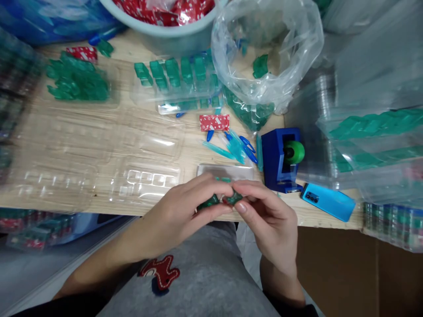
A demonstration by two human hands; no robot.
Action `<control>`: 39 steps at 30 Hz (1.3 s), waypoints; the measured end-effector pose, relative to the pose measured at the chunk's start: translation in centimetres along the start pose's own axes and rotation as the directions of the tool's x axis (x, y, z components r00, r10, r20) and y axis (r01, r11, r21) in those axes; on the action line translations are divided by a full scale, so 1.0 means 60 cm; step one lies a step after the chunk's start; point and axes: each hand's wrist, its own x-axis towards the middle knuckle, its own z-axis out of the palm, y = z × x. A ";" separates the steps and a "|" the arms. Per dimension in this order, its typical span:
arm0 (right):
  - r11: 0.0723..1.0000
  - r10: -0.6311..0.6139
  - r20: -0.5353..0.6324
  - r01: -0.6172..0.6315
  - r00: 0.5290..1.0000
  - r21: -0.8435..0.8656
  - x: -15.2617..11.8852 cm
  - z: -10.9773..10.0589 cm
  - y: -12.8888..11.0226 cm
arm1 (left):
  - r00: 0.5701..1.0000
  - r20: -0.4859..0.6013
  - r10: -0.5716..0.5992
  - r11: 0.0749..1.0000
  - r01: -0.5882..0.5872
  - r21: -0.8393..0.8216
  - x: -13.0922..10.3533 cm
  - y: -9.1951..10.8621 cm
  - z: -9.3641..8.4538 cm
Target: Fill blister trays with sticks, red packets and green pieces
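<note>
At the table's front edge my left hand [185, 207] is closed on a small dark green translucent plastic piece [209, 201]. My right hand [267, 215] pinches another green plastic piece [234, 198] with a bit of red on it. The two pieces are close together between my fingertips; whether they are joined I cannot tell. Just behind my fingers lies a clear plastic box [228, 170] with some green inside, partly covered by my hands. Beyond it are a red packet with white marks [214, 123] and several blue and light blue plastic parts [239, 147].
A blue tape dispenser [276, 158] and a blue phone [328, 202] are on the right. Clear trays [145, 180] cover the left. Green pieces fill a tray [77, 79] and stand in a row [172, 72]. A tub [161, 33] and a plastic bag [228, 57] stand behind.
</note>
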 end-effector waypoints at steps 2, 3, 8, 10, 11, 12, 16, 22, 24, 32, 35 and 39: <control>1.000 0.013 0.032 -0.012 0.999 -0.020 0.001 -0.004 -0.002 | 1.000 0.012 -0.004 1.000 0.003 0.013 0.000 0.001 -0.001; 0.999 0.017 0.059 -0.015 0.998 -0.040 0.003 -0.007 -0.003 | 1.000 0.020 -0.004 1.000 0.003 0.021 0.000 0.001 -0.003; 0.999 -0.004 0.187 0.011 0.982 -0.037 0.014 -0.024 -0.008 | 0.994 0.105 -0.009 1.000 0.010 -0.006 0.001 0.005 -0.008; 1.000 -0.002 0.202 0.000 0.979 0.009 0.018 -0.027 -0.008 | 0.994 0.104 -0.016 0.999 0.020 -0.036 0.002 0.007 -0.009; 0.999 0.008 0.194 -0.016 0.981 0.037 0.019 -0.026 -0.008 | 0.995 0.094 -0.022 0.998 0.027 -0.051 0.002 0.008 -0.009; 0.996 0.023 0.176 -0.038 0.984 0.078 0.019 -0.023 -0.007 | 0.996 0.081 -0.029 0.997 0.034 -0.067 0.003 0.009 -0.008; 0.928 0.096 0.117 -0.131 0.988 0.349 0.015 -0.007 -0.002 | 1.000 0.004 -0.017 0.986 0.018 -0.165 0.002 0.011 -0.007; 0.922 0.136 0.013 -0.132 0.991 0.364 0.006 -0.001 0.010 | 0.995 -0.082 0.063 0.996 -0.068 -0.054 -0.003 0.010 -0.003; 0.915 0.167 -0.007 -0.152 0.986 0.373 0.003 -0.001 0.013 | 0.993 -0.045 0.107 0.994 -0.107 0.018 -0.004 0.009 0.000; 0.915 0.206 -0.108 -0.152 0.972 0.374 -0.009 0.006 0.022 | 0.993 -0.072 0.092 0.992 -0.086 0.088 -0.005 0.012 0.014; 0.908 0.224 -0.054 -0.188 0.973 0.374 -0.013 0.007 0.023 | 0.991 -0.115 0.072 0.997 -0.067 0.046 -0.007 0.010 0.016; 0.901 0.244 -0.039 -0.212 0.969 0.378 -0.011 0.010 0.021 | 0.984 -0.153 0.088 0.994 -0.078 0.073 -0.011 0.007 0.018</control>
